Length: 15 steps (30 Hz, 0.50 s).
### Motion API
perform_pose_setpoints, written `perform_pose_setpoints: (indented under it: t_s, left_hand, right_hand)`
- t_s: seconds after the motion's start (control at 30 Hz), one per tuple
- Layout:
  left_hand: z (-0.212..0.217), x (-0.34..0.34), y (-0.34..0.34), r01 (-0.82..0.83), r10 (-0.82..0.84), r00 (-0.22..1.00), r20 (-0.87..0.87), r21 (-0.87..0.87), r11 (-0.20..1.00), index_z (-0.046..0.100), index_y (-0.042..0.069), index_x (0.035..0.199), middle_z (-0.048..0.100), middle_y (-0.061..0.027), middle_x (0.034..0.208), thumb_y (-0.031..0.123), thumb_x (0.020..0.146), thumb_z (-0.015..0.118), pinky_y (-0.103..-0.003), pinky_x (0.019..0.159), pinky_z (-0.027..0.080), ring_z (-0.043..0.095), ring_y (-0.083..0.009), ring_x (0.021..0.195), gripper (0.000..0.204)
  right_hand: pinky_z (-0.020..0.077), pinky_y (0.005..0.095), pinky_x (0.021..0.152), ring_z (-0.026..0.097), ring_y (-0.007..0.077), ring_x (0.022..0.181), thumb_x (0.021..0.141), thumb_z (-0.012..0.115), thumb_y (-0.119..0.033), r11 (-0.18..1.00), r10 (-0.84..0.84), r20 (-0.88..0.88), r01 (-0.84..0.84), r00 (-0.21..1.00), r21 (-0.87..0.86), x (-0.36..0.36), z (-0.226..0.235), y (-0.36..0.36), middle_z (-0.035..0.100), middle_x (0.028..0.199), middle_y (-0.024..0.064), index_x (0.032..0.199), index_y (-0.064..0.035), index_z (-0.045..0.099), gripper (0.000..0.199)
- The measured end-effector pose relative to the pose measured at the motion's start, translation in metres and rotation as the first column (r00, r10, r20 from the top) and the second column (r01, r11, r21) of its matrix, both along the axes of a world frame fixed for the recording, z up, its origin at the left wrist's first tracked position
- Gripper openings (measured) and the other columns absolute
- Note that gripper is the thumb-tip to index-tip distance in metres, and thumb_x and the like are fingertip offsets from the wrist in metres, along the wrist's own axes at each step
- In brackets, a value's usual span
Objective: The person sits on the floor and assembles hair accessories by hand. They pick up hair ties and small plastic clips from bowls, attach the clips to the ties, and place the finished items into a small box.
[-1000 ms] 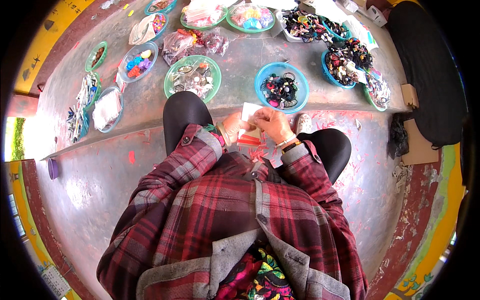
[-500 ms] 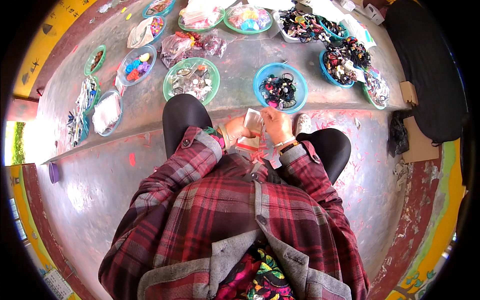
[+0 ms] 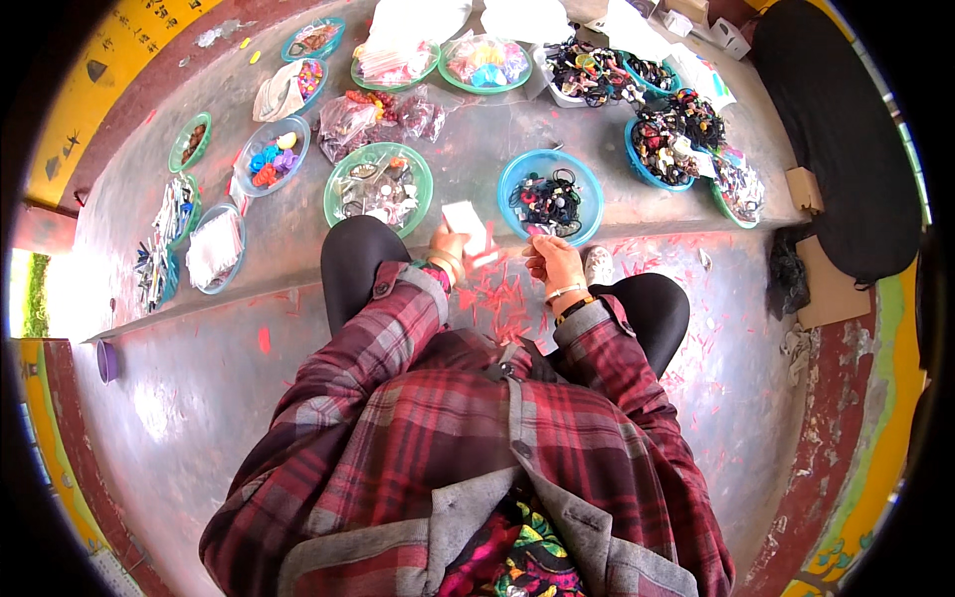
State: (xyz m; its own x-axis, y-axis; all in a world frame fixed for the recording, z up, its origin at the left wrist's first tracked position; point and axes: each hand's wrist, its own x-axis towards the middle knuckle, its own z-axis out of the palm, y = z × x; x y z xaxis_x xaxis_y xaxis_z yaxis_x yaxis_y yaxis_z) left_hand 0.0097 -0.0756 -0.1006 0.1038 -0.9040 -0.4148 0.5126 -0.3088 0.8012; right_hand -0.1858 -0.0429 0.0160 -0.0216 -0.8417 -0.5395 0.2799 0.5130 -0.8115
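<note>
My left hand [image 3: 451,251] is closed around a small white and clear flat packet [image 3: 465,225], which stands up between the knees. A little to its right, my right hand [image 3: 555,265] has thumb and fingers pinched together at the near rim of a blue basin [image 3: 589,221]. A small pinkish bit shows at its fingertips, too small to name. Inside the basin lies a heap of black hair ties [image 3: 550,199] with coloured pieces. Left of it, a green basin [image 3: 427,199] holds mixed small pale and metallic items. Many thin red strips [image 3: 500,298] are scattered on the floor under my hands.
A raised concrete ledge carries more basins: one of coloured pieces [image 3: 298,169], one of white packets [image 3: 235,267], and a blue one of mixed ties [image 3: 649,175]. A black plastic bag [image 3: 786,274] and cardboard [image 3: 834,289] lie at right. A purple cup [image 3: 106,361] stands at left.
My hands have moved apart. The packet has shifted left in my left hand, while my right hand has left it and moved lower and slightly right, beside the blue basin.
</note>
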Motion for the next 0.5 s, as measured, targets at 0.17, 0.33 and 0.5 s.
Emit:
perform_pose_setpoints:
  t_s: [0.17, 0.33, 0.5]
  left_hand:
    - [-0.026, 0.007, -0.004, -0.06, -0.055, 0.815, 0.576, 0.177, 0.982, 0.051, 0.0, 0.105, 0.058, -0.0104, 0.094, 0.006, 0.074, 0.056, -0.031, 0.073, 0.044, 0.056, -0.0205, 0.084, 0.032]
    - [0.055, -0.023, 0.029, 0.337, -0.328, 0.936, -0.127, 0.055, 0.94, 0.053, 0.004, 0.106, 0.058, -0.0071, 0.099, 0.013, 0.079, 0.056, -0.03, 0.07, 0.044, 0.055, -0.015, 0.088, 0.029]
    - [0.112, -0.037, 0.041, 0.389, -0.404, 0.883, -0.239, -0.109, 0.915, 0.053, 0.005, 0.107, 0.059, -0.0038, 0.094, 0.016, 0.084, 0.054, -0.025, 0.063, 0.045, 0.056, -0.0134, 0.081, 0.026]
  right_hand:
    - [0.0388, 0.0223, 0.042, 0.055, 0.0119, 0.051, 0.08, 0.055, -0.016, 1.0, 0.01, 0.05, -0.012, 0.999, 0.023, -0.001, -0.003, 0.001, 0.06, 0.072, 0.0039, 0.084, -0.0069, 0.057, 0.01]
    - [0.0422, 0.0217, 0.048, 0.06, 0.0137, 0.064, 0.081, 0.055, -0.014, 0.994, -0.102, 0.17, 0.109, 0.98, -0.03, -0.003, 0.001, 0.003, 0.058, 0.074, 0.0011, 0.091, -0.0088, 0.055, 0.011]
    - [0.0434, 0.0229, 0.054, 0.062, 0.0161, 0.071, 0.082, 0.054, -0.013, 0.994, -0.081, 0.267, 0.097, 0.96, -0.049, 0.008, 0.0, 0.002, 0.059, 0.075, 0.0001, 0.091, -0.01, 0.055, 0.01]
